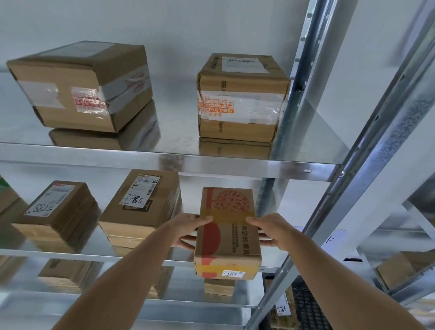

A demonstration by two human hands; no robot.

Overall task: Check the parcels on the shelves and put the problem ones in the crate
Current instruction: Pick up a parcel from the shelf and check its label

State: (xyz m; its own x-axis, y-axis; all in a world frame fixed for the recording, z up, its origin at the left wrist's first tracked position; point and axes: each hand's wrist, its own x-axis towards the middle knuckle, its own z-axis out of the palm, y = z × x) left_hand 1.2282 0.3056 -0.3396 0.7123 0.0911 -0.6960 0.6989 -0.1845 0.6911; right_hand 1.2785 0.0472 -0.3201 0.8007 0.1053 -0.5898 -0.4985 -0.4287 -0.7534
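The parcel (227, 235) looks like stiff, light cardboard; the left hand (188, 229) and right hand (271, 229) grip its long sides, thumbs on top, a sound hold.

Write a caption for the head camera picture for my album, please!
Left hand and right hand hold a red-printed cardboard parcel at the steel shelf's edge.

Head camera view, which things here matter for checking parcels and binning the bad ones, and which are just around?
Part of the job:
- brown cardboard parcel with red tree print, gripped by left hand and right hand
- brown taped parcels on the upper shelf
- labelled brown parcels on the middle shelf
- black mesh crate

Just around:
- grey metal shelf upright
- white wall
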